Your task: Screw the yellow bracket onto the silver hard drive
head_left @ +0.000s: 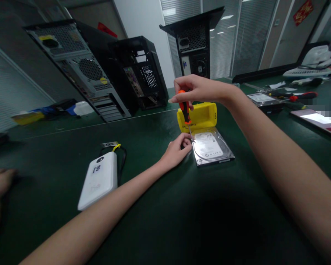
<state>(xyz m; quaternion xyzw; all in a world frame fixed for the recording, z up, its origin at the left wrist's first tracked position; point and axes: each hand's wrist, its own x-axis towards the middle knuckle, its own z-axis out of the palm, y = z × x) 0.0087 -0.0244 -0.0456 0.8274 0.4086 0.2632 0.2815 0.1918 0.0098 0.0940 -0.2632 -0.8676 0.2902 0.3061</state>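
I have a green worktop (154, 235) in view, with computer cases (84, 66) standing toward its far edge. Nearer, an open yellow box (205, 115) sits at the far end of the hard drive (209, 145), which lies label up, well in from the worktop's far edge. My left hand (176, 151) is half curled at the drive's left side; I cannot tell whether it grips. My right hand (194, 89) grasps the screwdriver (184, 110) by its orange-and-black handle, shaft pointing down at the drive's left side.
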